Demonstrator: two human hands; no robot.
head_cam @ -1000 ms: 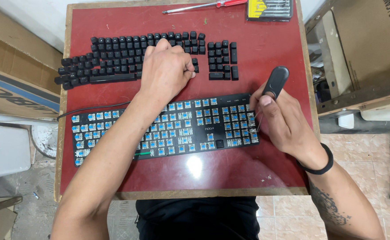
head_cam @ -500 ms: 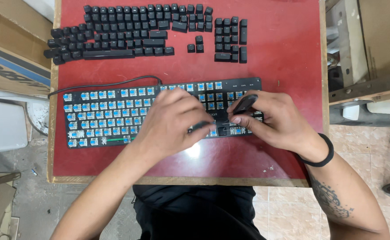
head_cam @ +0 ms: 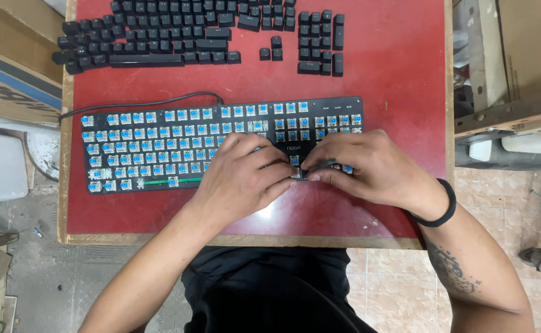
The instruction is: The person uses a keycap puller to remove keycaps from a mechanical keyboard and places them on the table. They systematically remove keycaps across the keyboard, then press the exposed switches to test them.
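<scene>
A black keyboard (head_cam: pixel 159 148) with bare blue switches lies across the red table (head_cam: pixel 394 86). Its removed black keycaps (head_cam: pixel 178 37) are laid out in rows at the table's far side. Both hands meet over the keyboard's lower right part. My left hand (head_cam: pixel 239 179) pinches a small black keycap (head_cam: pixel 299 175) against the switches there. My right hand (head_cam: pixel 369 169), with a black band on its wrist, grips a slim dark tool (head_cam: pixel 321 164) whose tip touches the same spot. The fingers hide the switches beneath them.
The keyboard's black cable (head_cam: pixel 141 103) curls off the table's left edge. Cardboard boxes (head_cam: pixel 12 74) stand to the left and a wooden shelf unit (head_cam: pixel 511 68) to the right. A tiled floor (head_cam: pixel 498 203) shows around the table.
My left hand came back from the keycap rows to the keyboard's lower right. My right hand brought the dark tool in from the keyboard's right end. The view shifted nearer.
</scene>
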